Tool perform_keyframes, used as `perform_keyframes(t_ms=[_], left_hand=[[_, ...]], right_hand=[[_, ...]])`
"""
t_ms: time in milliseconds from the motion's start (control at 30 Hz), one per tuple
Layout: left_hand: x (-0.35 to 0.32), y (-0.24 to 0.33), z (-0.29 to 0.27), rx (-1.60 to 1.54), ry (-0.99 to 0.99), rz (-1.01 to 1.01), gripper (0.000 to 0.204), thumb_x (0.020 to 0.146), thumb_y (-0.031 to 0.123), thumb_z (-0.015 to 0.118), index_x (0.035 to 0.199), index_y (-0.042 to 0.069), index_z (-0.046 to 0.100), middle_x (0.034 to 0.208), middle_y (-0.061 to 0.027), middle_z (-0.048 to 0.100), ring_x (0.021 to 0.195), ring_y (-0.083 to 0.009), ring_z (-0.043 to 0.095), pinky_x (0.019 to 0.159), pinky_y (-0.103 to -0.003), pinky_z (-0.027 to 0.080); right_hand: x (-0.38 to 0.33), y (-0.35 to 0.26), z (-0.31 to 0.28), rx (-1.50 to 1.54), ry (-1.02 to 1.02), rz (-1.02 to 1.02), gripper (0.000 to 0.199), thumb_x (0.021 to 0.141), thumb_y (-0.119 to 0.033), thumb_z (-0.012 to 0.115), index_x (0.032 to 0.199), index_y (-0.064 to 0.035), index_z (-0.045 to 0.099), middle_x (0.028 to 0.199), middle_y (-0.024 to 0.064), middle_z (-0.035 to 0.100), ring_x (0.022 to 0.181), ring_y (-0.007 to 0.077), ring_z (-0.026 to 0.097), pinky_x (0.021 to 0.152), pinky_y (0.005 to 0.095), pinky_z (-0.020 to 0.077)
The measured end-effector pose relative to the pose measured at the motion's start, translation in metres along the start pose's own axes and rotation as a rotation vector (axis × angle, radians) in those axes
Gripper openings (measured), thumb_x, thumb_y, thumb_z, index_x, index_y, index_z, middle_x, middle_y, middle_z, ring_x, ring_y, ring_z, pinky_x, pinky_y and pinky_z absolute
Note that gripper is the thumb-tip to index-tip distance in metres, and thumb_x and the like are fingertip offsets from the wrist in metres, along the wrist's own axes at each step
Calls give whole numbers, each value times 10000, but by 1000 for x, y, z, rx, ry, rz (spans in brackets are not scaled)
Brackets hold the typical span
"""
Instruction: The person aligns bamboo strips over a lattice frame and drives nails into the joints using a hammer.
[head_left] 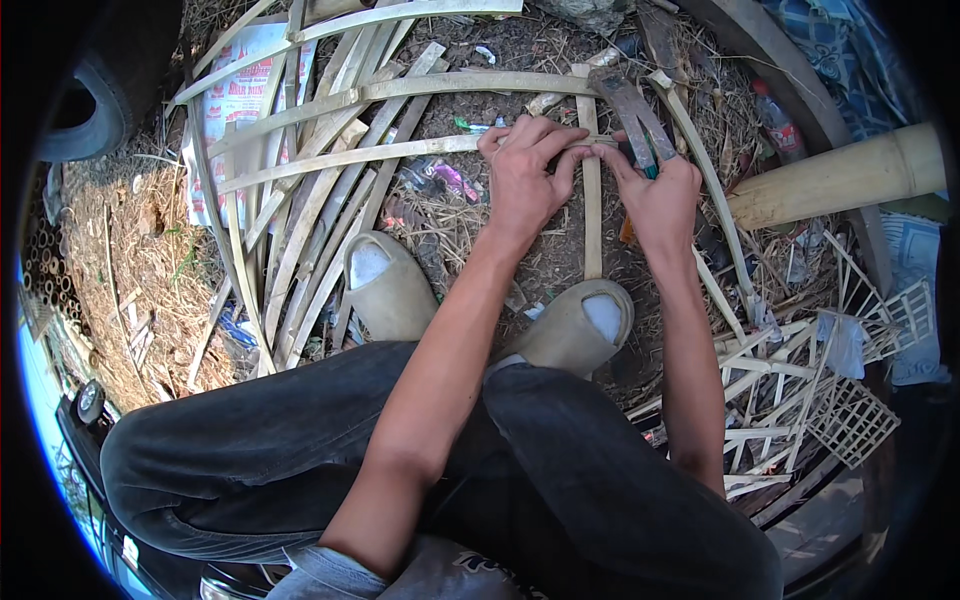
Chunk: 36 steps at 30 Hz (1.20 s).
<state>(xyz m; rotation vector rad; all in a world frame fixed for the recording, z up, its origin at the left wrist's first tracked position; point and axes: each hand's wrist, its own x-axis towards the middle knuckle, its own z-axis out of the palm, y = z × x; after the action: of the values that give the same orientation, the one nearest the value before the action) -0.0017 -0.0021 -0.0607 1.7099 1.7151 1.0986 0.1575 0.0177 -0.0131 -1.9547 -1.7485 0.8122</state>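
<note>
My left hand [530,180] is closed, its fingers pressed on a pale bamboo strip [400,150] that runs out to the left. This strip crosses an upright bamboo strip [592,220] in front of my right shoe. Close beside it, my right hand [655,195] pinches at the crossing with thumb and finger. A worn metal tool [632,108] with two flat arms and a teal grip sticks up from my right hand's curled fingers; its exact kind is unclear. Whatever thin piece lies between the fingertips is too small to make out.
Many split bamboo strips [340,220] fan out at left over a printed sheet [240,110]. A thick bamboo pole [840,178] and a plastic bottle [778,120] lie at right. Bamboo lattice pieces [850,420] sit at lower right. My shoes [390,290] rest on littered soil.
</note>
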Motion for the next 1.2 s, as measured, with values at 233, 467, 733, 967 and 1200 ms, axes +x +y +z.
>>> perform_keyframes(t_ms=[233,467,733,967,1200], left_hand=[[-4,-6,0,33,-22,-2,139,786,107,796,921,134,778,915,21,686,931,-172,645,964,-403,339],[-3,-9,1,40,8,44,132,755,91,784,882,124,765,931,24,688,933,-176,643,959,-409,347],[-1,-2,4,42,48,20,154,802,252,826,934,174,820,870,32,673,904,-165,635,961,-416,334],[0,-1,8,84,51,24,195,772,340,869,938,240,844,853,55,677,853,-140,625,921,-385,302],[2,6,9,49,47,-41,114,812,264,829,921,233,841,821,41,649,881,-159,628,949,-427,301]], right_hand=[[-13,7,18,-78,49,-154,274,830,-124,728,1097,-64,736,803,244,694,779,451,689,678,512,536],[-9,2,20,-138,54,-143,219,846,-130,714,1061,-87,721,784,230,697,772,454,688,679,523,533],[-10,1,-7,128,61,-115,272,982,-267,681,1085,-15,701,728,94,656,655,216,627,611,356,492],[-64,10,-38,245,27,114,490,1103,-480,485,971,-23,603,735,-46,503,594,35,412,524,225,318],[-87,-4,-28,347,-116,145,549,1124,-484,396,1109,20,613,916,46,585,758,76,498,646,228,410]])
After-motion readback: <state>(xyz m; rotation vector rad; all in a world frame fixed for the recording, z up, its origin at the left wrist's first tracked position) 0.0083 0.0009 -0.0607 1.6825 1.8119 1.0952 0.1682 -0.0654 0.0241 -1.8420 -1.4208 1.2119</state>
